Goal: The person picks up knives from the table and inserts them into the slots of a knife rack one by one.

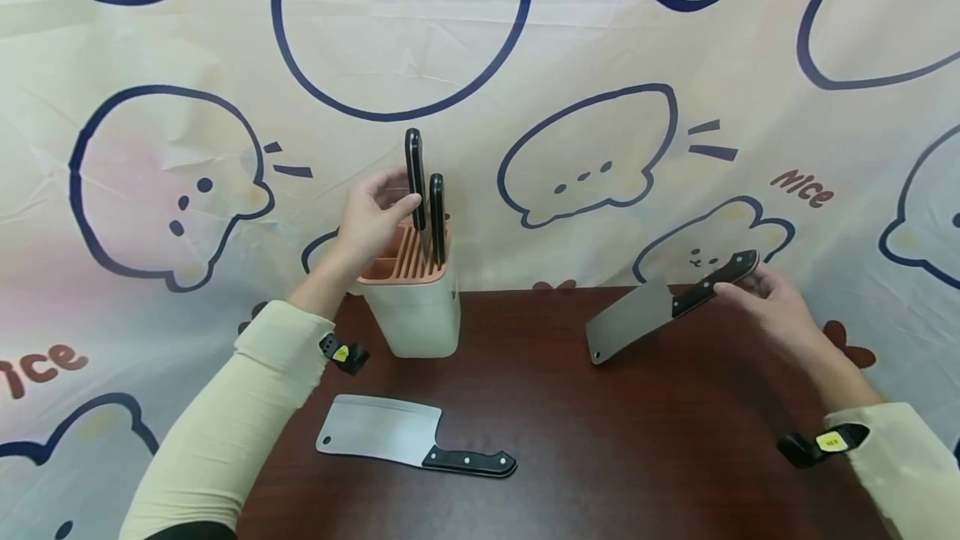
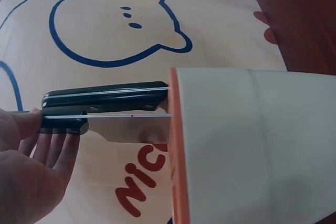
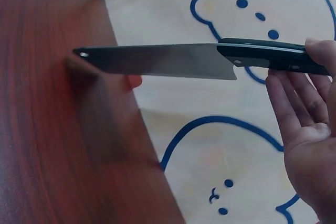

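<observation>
My left hand (image 1: pixel 371 219) pinches the black handle of a knife (image 1: pixel 414 167) between thumb and fingers. This knife stands upright, its blade (image 2: pixel 128 128) partly showing above the slots of the knife block (image 1: pixel 416 319), the rest hidden inside. Beside it, a second black-handled knife (image 1: pixel 437 211) sits deeper in the block. On the right, my right hand (image 1: pixel 780 319) grips a cleaver (image 1: pixel 633 319) by its black riveted handle. Its broad blade slants down to the left, with the holed corner close over the table. Another cleaver (image 1: pixel 378 430) lies flat in front of the block, handle pointing right.
The dark brown wooden table (image 1: pixel 555 407) ends at the back against a cream cloth (image 1: pixel 585 40) printed with cartoon outlines. The white block has an orange-brown slotted top with open compartments at its left. Straps with small black devices sit on both wrists.
</observation>
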Motion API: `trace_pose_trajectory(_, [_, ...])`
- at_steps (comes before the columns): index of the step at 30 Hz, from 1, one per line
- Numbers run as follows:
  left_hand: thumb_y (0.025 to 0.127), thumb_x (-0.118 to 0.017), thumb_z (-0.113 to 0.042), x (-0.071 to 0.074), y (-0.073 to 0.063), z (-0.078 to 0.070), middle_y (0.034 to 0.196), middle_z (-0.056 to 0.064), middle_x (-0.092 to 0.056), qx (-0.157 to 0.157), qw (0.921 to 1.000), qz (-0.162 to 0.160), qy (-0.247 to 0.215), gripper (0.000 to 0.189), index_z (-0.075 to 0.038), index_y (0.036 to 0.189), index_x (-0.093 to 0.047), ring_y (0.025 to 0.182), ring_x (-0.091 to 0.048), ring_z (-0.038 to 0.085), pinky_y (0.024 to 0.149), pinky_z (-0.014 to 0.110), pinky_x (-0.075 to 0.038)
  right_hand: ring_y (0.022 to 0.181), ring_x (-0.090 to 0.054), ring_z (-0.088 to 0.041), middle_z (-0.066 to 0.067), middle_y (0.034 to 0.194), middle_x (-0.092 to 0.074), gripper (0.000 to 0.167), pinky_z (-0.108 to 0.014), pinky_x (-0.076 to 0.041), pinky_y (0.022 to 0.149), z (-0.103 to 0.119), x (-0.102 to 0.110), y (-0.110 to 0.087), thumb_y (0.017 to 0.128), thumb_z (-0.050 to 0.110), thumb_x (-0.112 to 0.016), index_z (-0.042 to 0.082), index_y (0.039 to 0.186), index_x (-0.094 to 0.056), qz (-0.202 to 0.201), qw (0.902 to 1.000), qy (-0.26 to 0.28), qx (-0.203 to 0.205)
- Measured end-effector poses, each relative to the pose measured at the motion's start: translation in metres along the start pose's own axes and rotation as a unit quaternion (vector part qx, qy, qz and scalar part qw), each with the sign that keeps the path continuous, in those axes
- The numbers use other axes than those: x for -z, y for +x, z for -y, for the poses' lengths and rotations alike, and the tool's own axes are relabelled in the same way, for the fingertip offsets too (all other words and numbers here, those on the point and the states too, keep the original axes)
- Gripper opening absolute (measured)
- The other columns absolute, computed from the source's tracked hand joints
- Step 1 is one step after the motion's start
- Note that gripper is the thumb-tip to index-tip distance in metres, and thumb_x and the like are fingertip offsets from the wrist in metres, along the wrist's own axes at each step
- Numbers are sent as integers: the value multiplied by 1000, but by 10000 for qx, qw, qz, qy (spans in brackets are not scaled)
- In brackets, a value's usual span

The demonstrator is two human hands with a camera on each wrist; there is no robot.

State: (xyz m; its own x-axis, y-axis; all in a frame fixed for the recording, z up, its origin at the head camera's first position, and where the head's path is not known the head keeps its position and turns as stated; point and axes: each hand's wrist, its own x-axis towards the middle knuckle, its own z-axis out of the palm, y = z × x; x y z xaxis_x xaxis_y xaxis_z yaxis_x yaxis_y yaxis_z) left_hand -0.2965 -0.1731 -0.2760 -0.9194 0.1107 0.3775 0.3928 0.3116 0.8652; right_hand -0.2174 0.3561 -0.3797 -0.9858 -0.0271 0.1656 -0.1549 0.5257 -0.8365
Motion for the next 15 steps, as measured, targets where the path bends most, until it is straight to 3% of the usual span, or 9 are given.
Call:
trace_pose_trajectory(4, [102,-62,-7,-1,-3,6,140,17,-59,69,9999,98,-9,43,0,143,-52,130,-56,28,114,42,-41,99,-61,2,21,107,-65,23,-10,-46,78,10,1,-2,103,26,-62,21,125,-57,-75,9997,118,210])
trace_pose_trajectory(10, [102,-62,-10,-2,-7,15,142,17,-58,189,9997,150,9,45,-1,145,-51,132,-53,29,117,45,-37,103,-65,3,21,113,-68,29,-9,-49,83,22,1,-5,103,11,-62,14,132,-58,-33,9967,519,630])
trace_pose_trajectory(15, [102,-63,-10,-5,-8,21,139,17,-60,203,9996,204,74,44,-2,144,-52,130,-55,29,115,45,-39,101,-65,3,19,111,-69,29,-8,-49,83,29,4,-8,101,7,-62,18,128,-59,-78,9953,603,753])
